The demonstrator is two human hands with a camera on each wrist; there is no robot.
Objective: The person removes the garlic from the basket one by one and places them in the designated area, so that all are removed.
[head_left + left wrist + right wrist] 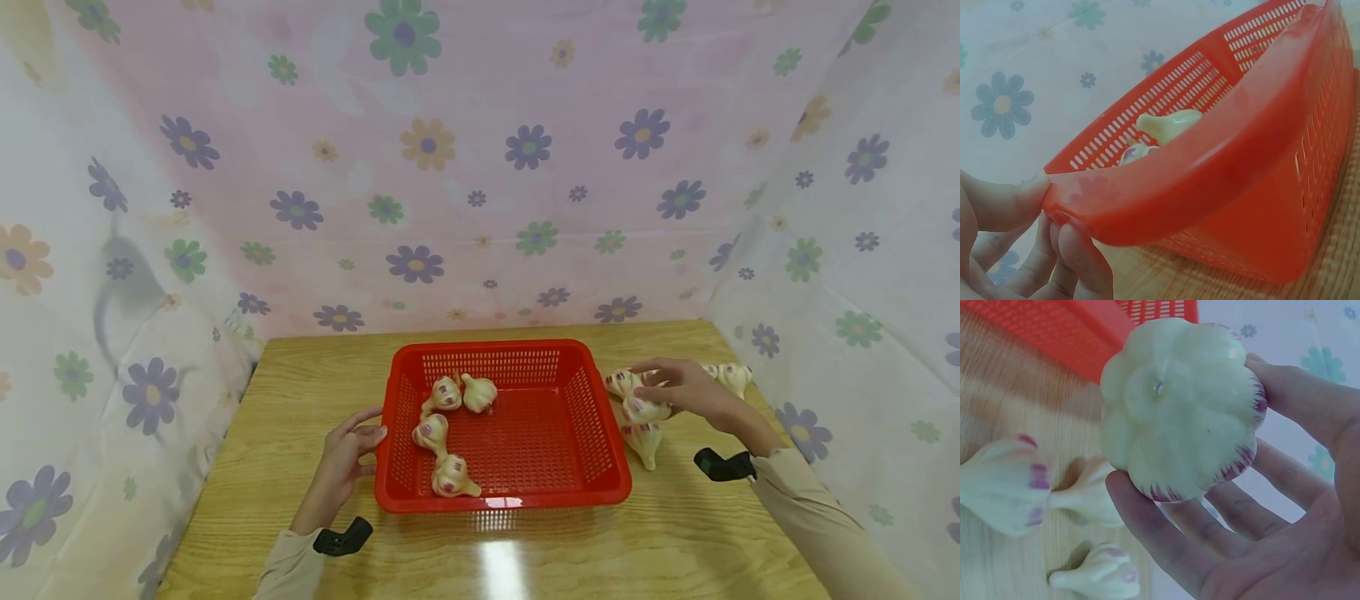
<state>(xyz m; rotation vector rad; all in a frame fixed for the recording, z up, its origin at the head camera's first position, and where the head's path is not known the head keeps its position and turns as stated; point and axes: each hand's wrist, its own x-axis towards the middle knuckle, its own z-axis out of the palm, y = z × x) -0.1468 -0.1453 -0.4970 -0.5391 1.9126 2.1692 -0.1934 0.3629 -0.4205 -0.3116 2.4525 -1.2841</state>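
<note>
My left hand (343,458) pinches the left rim of a red plastic basket (536,437), thumb on top and fingers below, as the left wrist view shows. Inside the basket's left part lie several garlic bulbs (452,476), white with purple streaks. Just right of the basket, my right hand (697,392) holds another garlic bulb (1179,412) between thumb and fingertips, its round base facing the right wrist camera. Below and around that hand, more garlic bulbs (642,443) rest on the table; my hand partly covers some of them in the head view.
The wooden table (300,375) has a glossy top with a bright reflection in front of the basket. Flower-patterned cloth (487,167) hangs behind and on both sides. A dark wrist device (723,465) sits at my right sleeve, and a similar one (343,537) at the left.
</note>
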